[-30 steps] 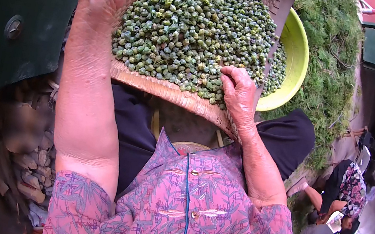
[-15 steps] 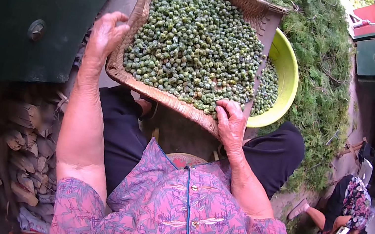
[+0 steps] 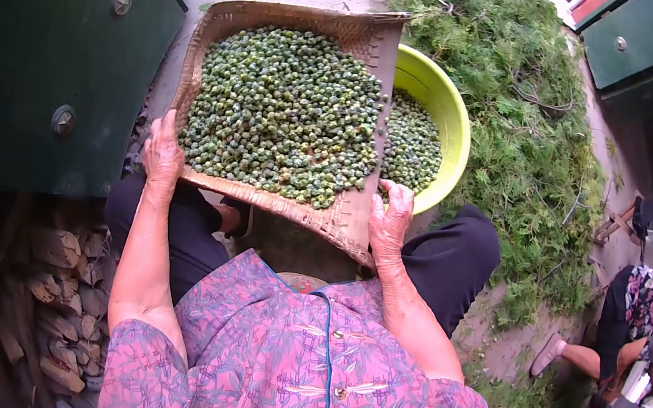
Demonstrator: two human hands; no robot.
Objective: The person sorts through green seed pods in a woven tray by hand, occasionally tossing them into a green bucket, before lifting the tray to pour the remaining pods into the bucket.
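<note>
A woven winnowing basket (image 3: 346,216) lies across my lap, heaped with small round green cones or seed pods (image 3: 282,109). My left hand (image 3: 165,154) is closed around its near left corner. At the near right, my right hand (image 3: 390,220) has its fingers curled at the flat open lip of the basket, beside the pods. Part of that grip is hidden by the hand itself. Just past the lip stands a yellow-green basin (image 3: 453,139) with more of the same pods (image 3: 411,145) inside, its left side hidden under the basket.
Cut green branches (image 3: 515,124) cover the ground on the right. A dark green door (image 3: 39,48) stands close on the left, above stacked firewood (image 3: 68,307). Another person (image 3: 645,304) in a flowered top sits at the lower right.
The basket has shifted left and down in view as the camera moved, and looks more level. My right hand has gone from the pods to the lip; my left moved to the near corner.
</note>
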